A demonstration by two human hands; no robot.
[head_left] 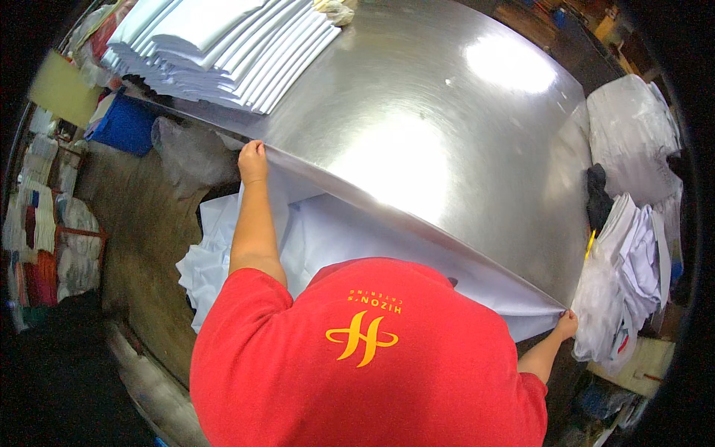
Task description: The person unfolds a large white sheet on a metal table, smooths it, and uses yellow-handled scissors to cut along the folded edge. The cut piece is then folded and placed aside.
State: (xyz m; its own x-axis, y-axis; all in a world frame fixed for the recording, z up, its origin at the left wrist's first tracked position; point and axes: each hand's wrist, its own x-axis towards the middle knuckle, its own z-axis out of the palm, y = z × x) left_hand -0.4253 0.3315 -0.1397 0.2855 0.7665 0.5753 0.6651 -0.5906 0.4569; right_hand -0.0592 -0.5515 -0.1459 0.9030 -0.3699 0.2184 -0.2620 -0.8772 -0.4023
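Observation:
A large white cloth (335, 223) hangs down along the near edge of the metal table, its upper edge stretched between my two hands. My left hand (253, 162) is closed on the cloth at the left end of that edge, with the arm reaching forward. At the far right, my right hand (567, 325) pinches the cloth's other end near the table's right corner. Part of the cloth bunches in loose folds below my left forearm, and my red shirt hides its lower middle.
The shiny metal table (491, 149) spreads ahead. A stack of folded white cloths (223, 48) lies at its far left. Plastic-wrapped bundles (633, 134) and loose white cloths (633, 253) sit off its right side. A blue bin (125, 123) and clear plastic (190, 153) are at the left.

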